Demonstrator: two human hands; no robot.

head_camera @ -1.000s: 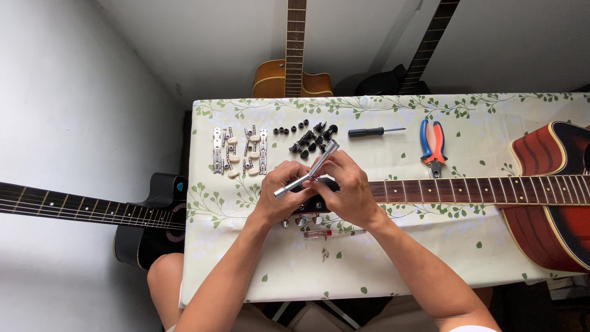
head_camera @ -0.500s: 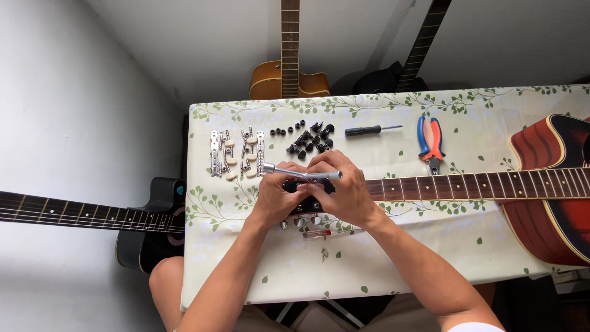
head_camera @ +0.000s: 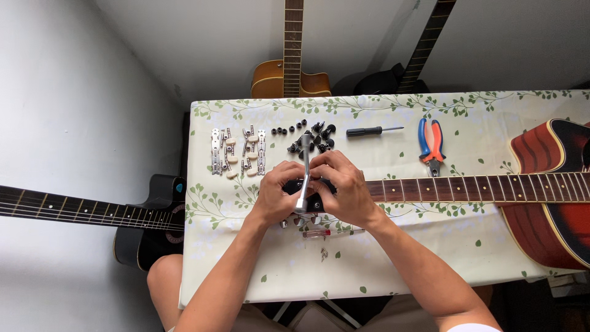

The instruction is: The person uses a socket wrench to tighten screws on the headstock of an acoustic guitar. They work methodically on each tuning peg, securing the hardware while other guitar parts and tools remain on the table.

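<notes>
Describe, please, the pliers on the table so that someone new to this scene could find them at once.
Start at the red-and-black guitar lying across the flower-patterned table, and follow its neck toward the hands. The pliers lie just beyond the neck, to the right of the black screwdriver. Their red-and-blue handles set them apart from the black and silver parts nearby.

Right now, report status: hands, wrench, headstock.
Left hand and right hand gripping metal wrench upright over black headstock. Loose tuner parts just beyond.

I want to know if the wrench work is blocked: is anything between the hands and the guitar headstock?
Nothing visible. Both the left hand and right hand already grip the silver wrench on the headstock; loose black parts lie apart behind it.
</notes>
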